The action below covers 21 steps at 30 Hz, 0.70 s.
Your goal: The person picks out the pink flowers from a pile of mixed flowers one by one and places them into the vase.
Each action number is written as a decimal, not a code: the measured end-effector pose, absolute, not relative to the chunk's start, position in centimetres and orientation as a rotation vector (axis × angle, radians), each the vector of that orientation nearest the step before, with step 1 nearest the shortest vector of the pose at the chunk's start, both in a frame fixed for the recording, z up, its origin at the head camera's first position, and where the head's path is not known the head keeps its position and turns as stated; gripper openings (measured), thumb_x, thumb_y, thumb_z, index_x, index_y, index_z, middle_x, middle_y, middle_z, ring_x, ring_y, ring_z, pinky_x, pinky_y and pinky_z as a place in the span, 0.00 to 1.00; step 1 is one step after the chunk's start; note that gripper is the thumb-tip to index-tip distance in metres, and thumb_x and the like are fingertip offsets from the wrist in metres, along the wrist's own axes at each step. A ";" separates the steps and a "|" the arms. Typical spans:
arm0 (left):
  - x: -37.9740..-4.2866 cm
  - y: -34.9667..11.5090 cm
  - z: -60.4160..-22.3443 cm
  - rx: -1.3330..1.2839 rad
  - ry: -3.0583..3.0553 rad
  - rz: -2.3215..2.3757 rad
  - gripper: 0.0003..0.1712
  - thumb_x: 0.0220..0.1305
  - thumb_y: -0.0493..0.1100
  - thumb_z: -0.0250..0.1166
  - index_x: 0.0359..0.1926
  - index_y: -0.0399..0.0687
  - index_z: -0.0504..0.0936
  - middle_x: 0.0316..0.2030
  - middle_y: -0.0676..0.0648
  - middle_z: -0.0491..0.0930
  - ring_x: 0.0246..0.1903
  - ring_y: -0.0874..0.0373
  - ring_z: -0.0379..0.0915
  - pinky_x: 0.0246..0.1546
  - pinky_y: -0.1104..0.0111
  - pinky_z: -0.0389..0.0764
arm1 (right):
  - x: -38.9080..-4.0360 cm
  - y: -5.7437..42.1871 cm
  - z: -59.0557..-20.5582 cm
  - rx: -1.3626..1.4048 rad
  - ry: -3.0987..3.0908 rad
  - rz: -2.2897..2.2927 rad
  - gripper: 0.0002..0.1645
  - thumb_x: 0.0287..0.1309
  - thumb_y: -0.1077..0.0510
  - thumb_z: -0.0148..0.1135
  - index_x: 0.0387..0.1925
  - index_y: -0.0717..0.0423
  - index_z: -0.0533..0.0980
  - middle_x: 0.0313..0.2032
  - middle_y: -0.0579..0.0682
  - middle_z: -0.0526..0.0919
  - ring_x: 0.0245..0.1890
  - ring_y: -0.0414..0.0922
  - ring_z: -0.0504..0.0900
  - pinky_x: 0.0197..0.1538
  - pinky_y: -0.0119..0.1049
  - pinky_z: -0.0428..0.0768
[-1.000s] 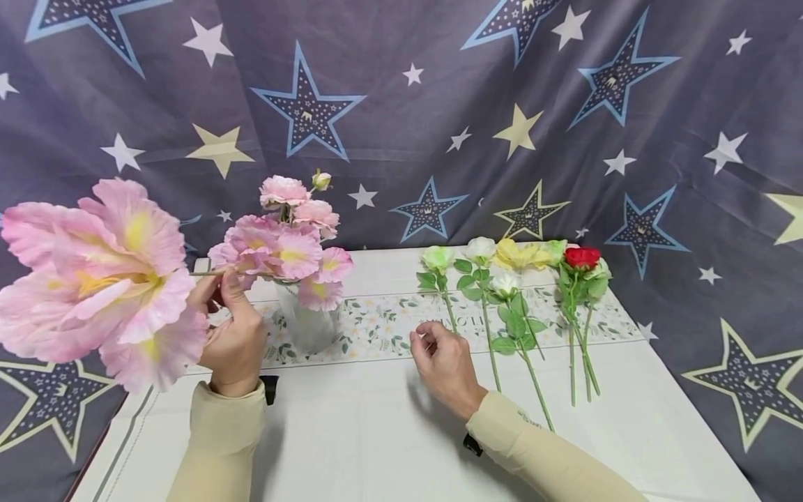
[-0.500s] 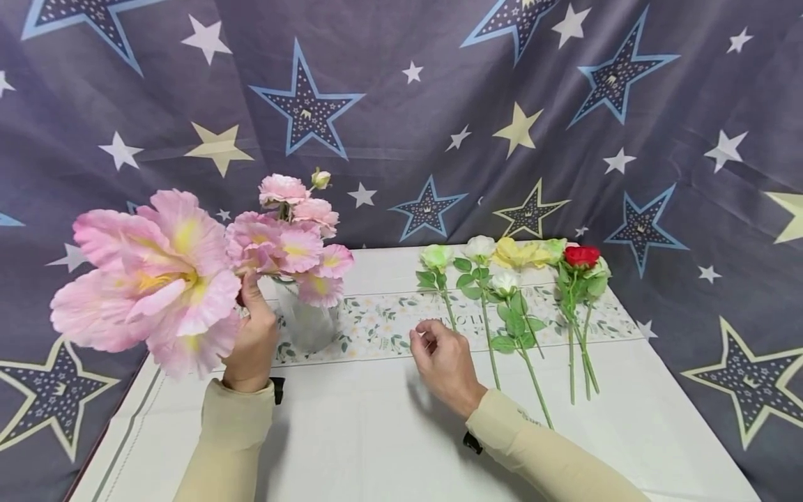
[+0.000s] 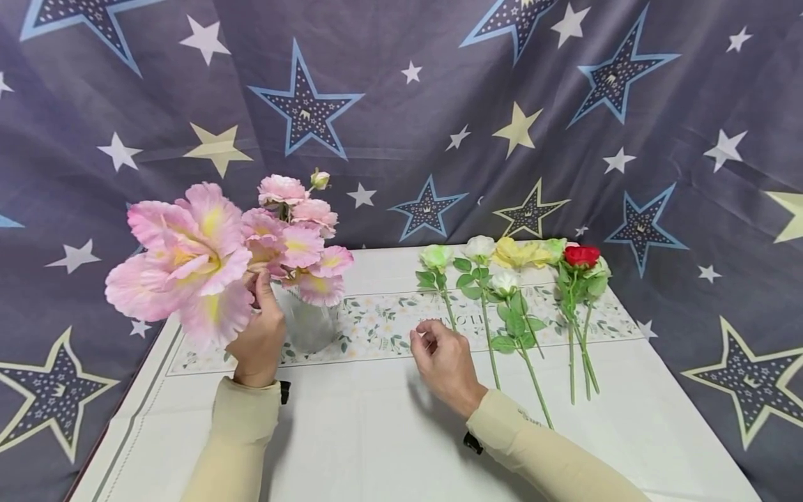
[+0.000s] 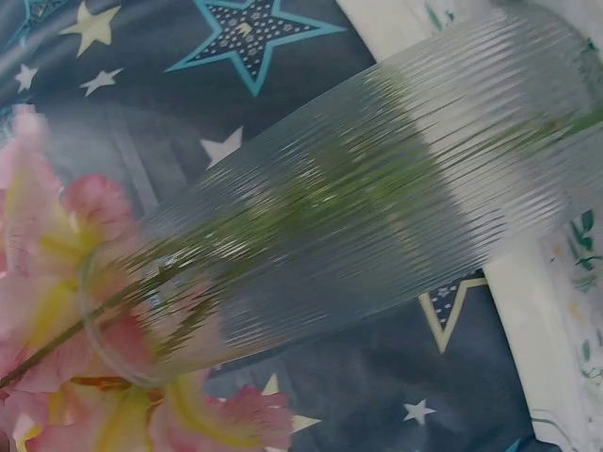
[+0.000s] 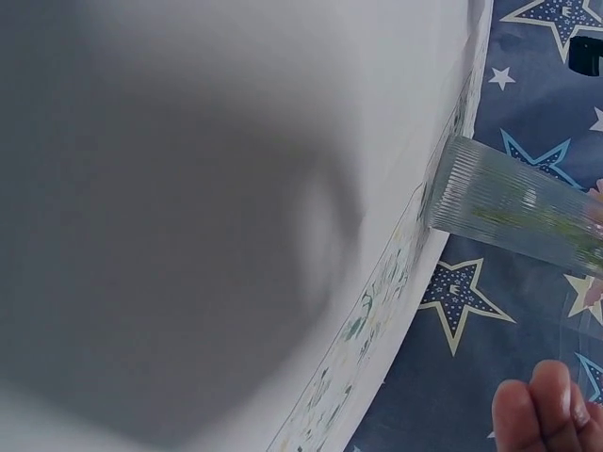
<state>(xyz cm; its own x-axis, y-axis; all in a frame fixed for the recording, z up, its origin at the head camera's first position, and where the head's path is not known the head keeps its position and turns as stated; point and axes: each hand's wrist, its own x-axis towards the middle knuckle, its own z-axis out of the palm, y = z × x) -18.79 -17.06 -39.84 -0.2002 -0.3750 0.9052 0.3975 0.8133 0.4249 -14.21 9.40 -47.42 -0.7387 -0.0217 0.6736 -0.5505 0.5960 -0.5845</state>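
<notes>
My left hand (image 3: 258,345) pinches a large pink artificial flower (image 3: 182,261) with a yellow centre, close behind its bloom at the mouth of the vase. The ribbed clear glass vase (image 3: 309,326) stands upright and holds other pink flowers (image 3: 301,244) and a bud. In the left wrist view, green stems show through the vase's glass (image 4: 311,207), and pink petals (image 4: 57,282) crowd its rim. My right hand (image 3: 447,359) hovers near the table's middle with loosely curled fingers and nothing in them; its fingertips (image 5: 542,414) appear low in the right wrist view.
Several artificial flowers lie to the right: a pale green rose (image 3: 436,258), white roses (image 3: 480,249), a yellow flower (image 3: 523,254) and a red rose (image 3: 582,257). A floral runner (image 3: 376,324) crosses the white table (image 3: 364,432). A star-printed curtain (image 3: 389,104) hangs behind.
My left hand has moved right with the large pink flower, from the left of the vase to beside its mouth. The right hand stays where it was.
</notes>
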 end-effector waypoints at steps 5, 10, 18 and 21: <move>-19.1 -17.1 -40.7 0.030 -1.631 -0.573 0.15 0.70 0.43 0.68 0.38 0.32 0.85 0.32 0.34 0.84 0.41 0.36 0.82 0.47 0.45 0.78 | -14.2 9.4 -47.5 0.443 -2.205 1.090 0.04 0.57 0.68 0.68 0.33 0.59 0.81 0.20 0.44 0.82 0.19 0.36 0.78 0.23 0.23 0.75; -19.3 -17.5 -41.0 0.034 -1.691 -0.673 0.16 0.73 0.46 0.65 0.42 0.34 0.85 0.38 0.36 0.85 0.48 0.38 0.80 0.53 0.47 0.73 | -14.2 9.4 -47.5 0.433 -2.213 1.100 0.03 0.59 0.67 0.68 0.33 0.60 0.81 0.21 0.44 0.82 0.19 0.36 0.78 0.23 0.24 0.76; -19.9 -18.1 -41.3 0.012 -1.680 -0.944 0.14 0.71 0.44 0.67 0.37 0.34 0.86 0.33 0.36 0.82 0.34 0.44 0.76 0.39 0.66 0.70 | -14.1 9.4 -47.6 0.426 -2.219 1.121 0.02 0.60 0.67 0.68 0.33 0.60 0.80 0.21 0.44 0.82 0.19 0.35 0.78 0.23 0.24 0.76; -20.2 -18.1 -41.5 -0.025 -1.677 -1.022 0.11 0.70 0.40 0.67 0.37 0.34 0.88 0.33 0.38 0.85 0.29 0.50 0.72 0.34 0.75 0.64 | -14.0 9.4 -47.6 0.422 -2.221 1.121 0.02 0.60 0.67 0.68 0.33 0.59 0.81 0.21 0.44 0.81 0.19 0.35 0.77 0.23 0.24 0.76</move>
<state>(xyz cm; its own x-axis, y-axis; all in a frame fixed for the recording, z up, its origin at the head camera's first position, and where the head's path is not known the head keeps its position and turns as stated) -20.19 -18.09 -41.53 -0.3825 -0.4657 0.7980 0.4958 0.6254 0.6026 -14.03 9.42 -47.62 -0.7641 -0.0095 0.6451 -0.5247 0.5909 -0.6128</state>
